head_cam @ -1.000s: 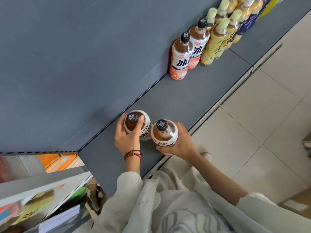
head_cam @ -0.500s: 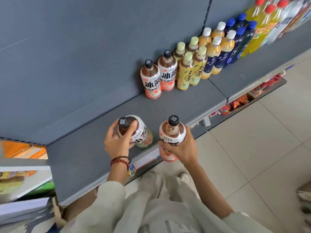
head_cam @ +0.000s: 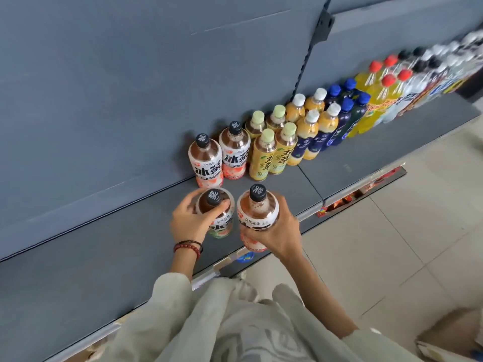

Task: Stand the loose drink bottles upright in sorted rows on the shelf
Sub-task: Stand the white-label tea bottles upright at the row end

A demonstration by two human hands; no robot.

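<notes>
Over the shelf (head_cam: 104, 257), left hand (head_cam: 192, 226) and right hand (head_cam: 281, 236) each grip an iced-tea bottle (head_cam: 257, 212); next, seat both before the standing pair (head_cam: 209, 163).

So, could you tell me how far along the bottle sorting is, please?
Done: sorted rows stand upright at the back of the shelf, from two iced teas past the red-capped bottles. In hand: the left grip holds a third tea, the right grip a fourth tea, both upright. Left: stand those two in front of the matching pair; no other loose bottles show.
</notes>
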